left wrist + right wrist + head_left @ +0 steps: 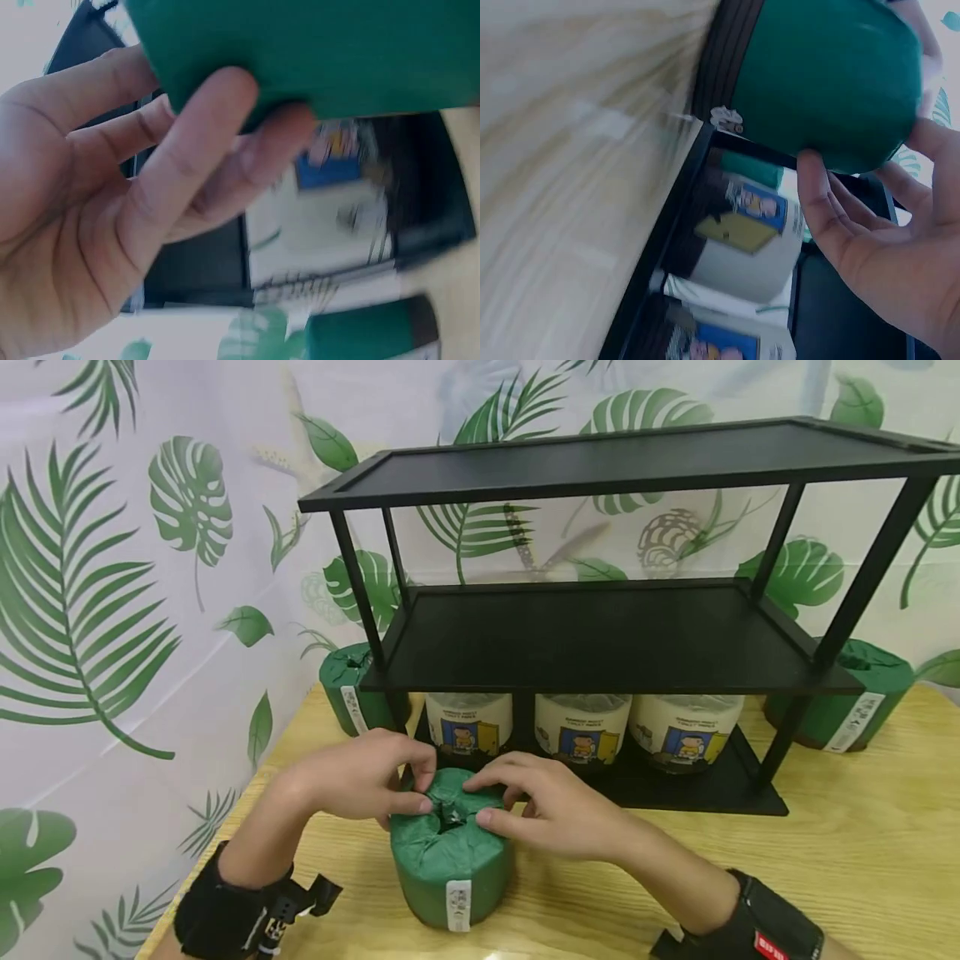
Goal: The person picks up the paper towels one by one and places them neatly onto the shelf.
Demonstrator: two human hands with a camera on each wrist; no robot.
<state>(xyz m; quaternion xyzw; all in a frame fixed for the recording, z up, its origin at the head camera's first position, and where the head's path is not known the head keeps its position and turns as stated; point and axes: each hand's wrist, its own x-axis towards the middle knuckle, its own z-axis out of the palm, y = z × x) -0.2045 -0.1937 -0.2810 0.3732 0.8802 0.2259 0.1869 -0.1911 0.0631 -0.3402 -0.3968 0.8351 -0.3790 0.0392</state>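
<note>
From where I stand, the green roll is on the counter, upright in front of the rack, near its left end. It is squat, so I can't pick out a clear long axis, but the line through its core runs roughly up and down. The dented hole in its crinkled top faces the ceiling, and its white label is turned towards the person, lengthwise up the side.

Both hands are clamped on it. The left hand has thumb and forefinger at the hole's edge, with other fingers against the side. The right hand mirrors it, thumb and forefinger a little apart on the top.

Behind, three cream rolls stand along the rack's bottom shelf, pictures facing forward. Two more green rolls flank the rack, one past each end, also upright.
</note>
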